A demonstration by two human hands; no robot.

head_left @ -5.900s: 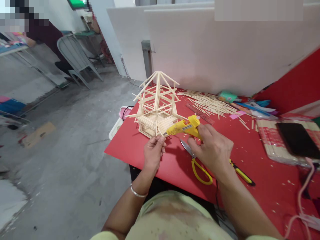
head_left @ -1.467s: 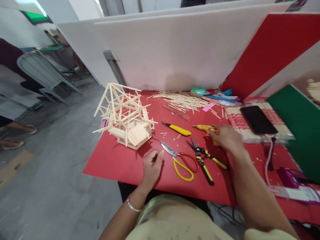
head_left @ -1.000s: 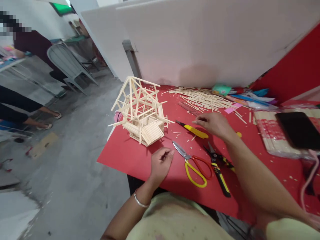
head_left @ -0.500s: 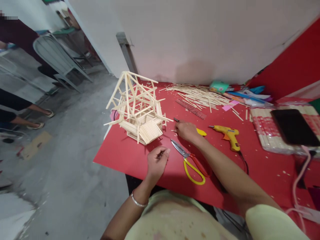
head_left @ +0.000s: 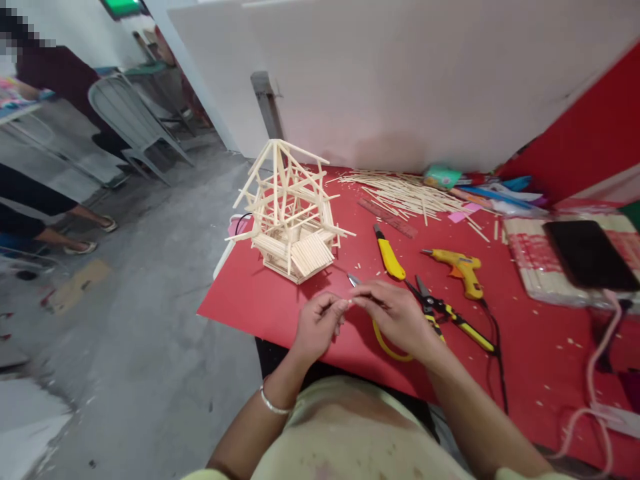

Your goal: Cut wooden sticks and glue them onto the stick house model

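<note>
My left hand [head_left: 320, 325] and my right hand [head_left: 395, 317] meet fingertip to fingertip over the front of the red table. Both are closed in a pinch on a tiny pale piece [head_left: 350, 303], seemingly a short bit of wooden stick, mostly hidden by the fingers. Under my right hand lie scissors, their blade tip [head_left: 353, 281] and yellow handle [head_left: 387, 347] showing. Left of and beyond the hands stands a small house frame [head_left: 295, 220] built of wooden sticks. A yellow utility knife [head_left: 389, 255] lies just past my right hand, with pliers [head_left: 433, 303] beside it.
A yellow glue gun [head_left: 463, 268] lies to the right, its cord trailing forward. Loose sticks [head_left: 405, 193] and a ruler [head_left: 387, 217] are near the wall. A phone [head_left: 583, 257] rests on packed sticks [head_left: 525, 260]. Someone stands by a chair [head_left: 123, 110] at left.
My right hand has come back from beside the utility knife to meet my left hand, uncovering the knife and pliers and covering much of the scissors. The view has shifted slightly.
</note>
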